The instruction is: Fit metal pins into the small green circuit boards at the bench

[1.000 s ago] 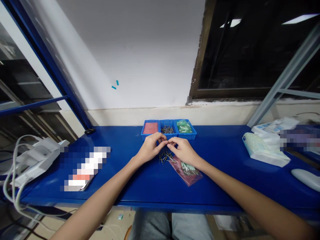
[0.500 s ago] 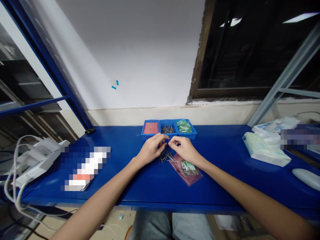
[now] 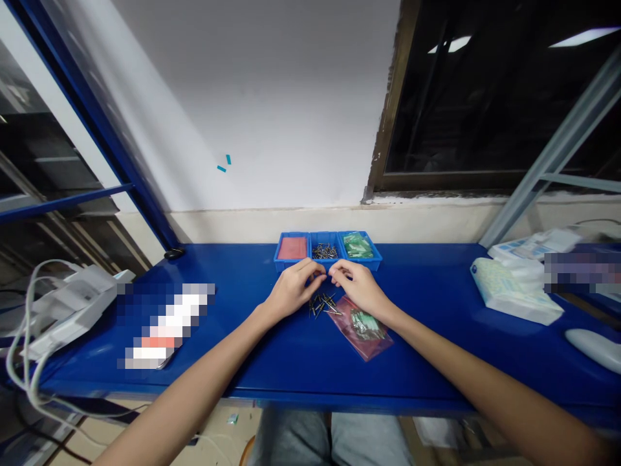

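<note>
Left hand (image 3: 297,285): fingers curled, thumb near forefinger; cannot tell whether anything is pinched.
Right hand (image 3: 358,285): likewise curled, likewise unclear.
Pins (image 3: 321,302): loose on the counter (image 3: 233,278) at the bag (image 3: 363,331), well inside the front edge.
Room: counter stretches between right hand and tissues (image 3: 514,294).
Change: fingertips, together a second ago, now slightly apart.

Soft, fairly dim indoor light fills the scene, and two white lights (image 3: 585,37) glare in the dark window (image 3: 485,110). Well left of the window a pale diagonal band brightens the grey-white wall (image 3: 291,97), while the blue tabletop (image 3: 427,285) below it carries a faint sheen. Wide-angle stretch and softness mark the edges; mosaic blocks (image 3: 167,330) hide patches lower left of the window and beneath its right side.
</note>
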`<state>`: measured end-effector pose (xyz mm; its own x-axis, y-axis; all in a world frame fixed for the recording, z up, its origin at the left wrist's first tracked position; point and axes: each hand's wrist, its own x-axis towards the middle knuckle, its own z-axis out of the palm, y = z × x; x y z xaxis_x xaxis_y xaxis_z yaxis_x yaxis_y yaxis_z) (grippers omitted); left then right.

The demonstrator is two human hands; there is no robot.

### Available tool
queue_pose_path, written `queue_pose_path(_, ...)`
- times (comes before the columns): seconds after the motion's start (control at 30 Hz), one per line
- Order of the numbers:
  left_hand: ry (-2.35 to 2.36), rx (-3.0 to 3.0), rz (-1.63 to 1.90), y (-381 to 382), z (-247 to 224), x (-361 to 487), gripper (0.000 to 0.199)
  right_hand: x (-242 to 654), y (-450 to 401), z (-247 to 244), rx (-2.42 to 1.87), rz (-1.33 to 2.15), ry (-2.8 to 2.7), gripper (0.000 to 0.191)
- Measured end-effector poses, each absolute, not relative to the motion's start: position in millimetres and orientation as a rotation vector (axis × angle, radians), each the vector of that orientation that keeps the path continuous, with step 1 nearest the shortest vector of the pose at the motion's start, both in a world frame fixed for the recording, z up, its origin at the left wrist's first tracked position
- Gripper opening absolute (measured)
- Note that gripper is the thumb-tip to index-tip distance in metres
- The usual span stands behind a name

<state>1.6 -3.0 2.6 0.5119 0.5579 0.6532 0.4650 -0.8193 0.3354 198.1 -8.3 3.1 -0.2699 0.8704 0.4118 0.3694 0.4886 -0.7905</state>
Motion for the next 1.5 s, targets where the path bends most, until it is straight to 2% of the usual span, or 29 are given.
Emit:
queue_pose_path(0.07, 0.869, 2.578, 1.247, -2.9, 3.8, 2.7, 0.012, 199.0, -5.5, 1.0, -1.003, 0.769, -1.840, 0.011)
queue_pose_path(0.27, 0.862, 2.529, 1.259, -3.8, 7.2, 3.2, 0.010, 199.3, -3.6, -2.2, -0.900, 0.967, -1.837, 0.014)
queue_pose_path(0.53, 0.917, 2.648, 1.212, -4.0, 6.0, 0.3, 0.009, 198.5, -10.7, 4.9, -1.033, 0.587, -1.912, 0.008)
queue_pose_path(0.73, 0.956, 2.813, 1.192, -2.4, 3.4, -1.5, 0.014, 196.2, -17.2, 7.5, -0.997, 0.444, -1.977, 0.011)
queue_pose_path(0.93, 0.935, 2.670, 1.309, -0.3, 2.3, -0.7, 0.012, 197.6, -15.0, 8.2, -1.014, 0.524, -1.924, 0.016)
queue_pose_path(1.03, 0.911, 2.575, 1.289, -2.1, 3.9, 1.8, 0.009, 197.9, -13.5, 5.6, -1.013, 0.458, -1.967, 0.009)
queue_pose_path(1.2, 0.864, 2.405, 1.241, -7.0, 8.0, 6.7, 0.008, 196.6, -12.5, 1.8, -0.995, 0.317, -2.113, 0.010)
queue_pose_path(1.37, 0.977, 2.307, 1.311, -6.5, 8.8, 7.9, 0.010, 196.7, -16.1, 3.2, -0.992, 0.333, -2.120, 0.016)
queue_pose_path(1.5, 1.079, 2.239, 1.354, -2.2, 4.9, 7.3, 0.017, 198.9, -11.5, 10.9, -1.026, 0.055, -2.174, 0.016)
